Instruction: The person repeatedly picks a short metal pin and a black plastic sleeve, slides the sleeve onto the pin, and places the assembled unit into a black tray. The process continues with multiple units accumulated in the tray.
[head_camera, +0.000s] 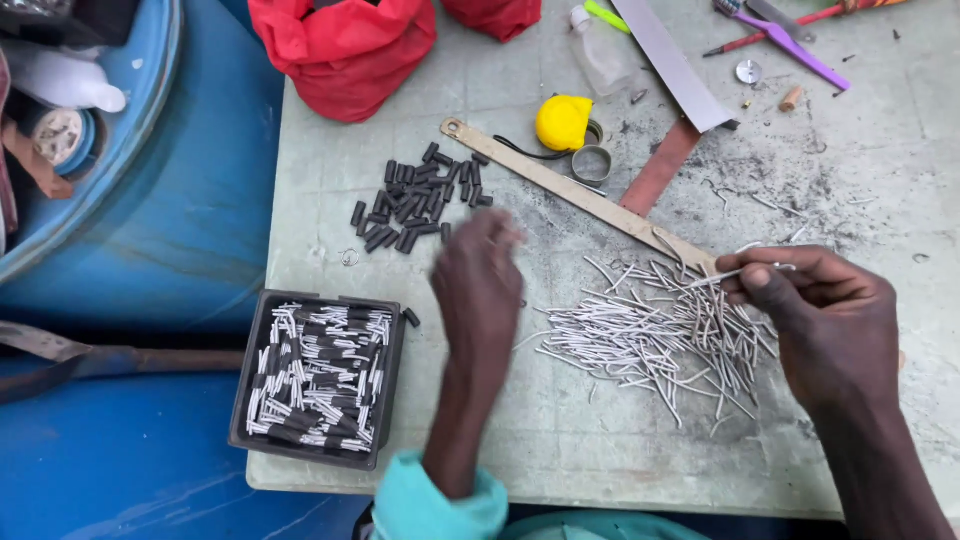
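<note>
Where pins (650, 335) lie: scuffed table (880, 190).

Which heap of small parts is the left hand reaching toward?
The left hand reaches toward the heap of short black sleeves, not the grey wire pile under the right hand.

bare metal wires (650, 335) (dull), matt black sleeves (415, 200).
</note>
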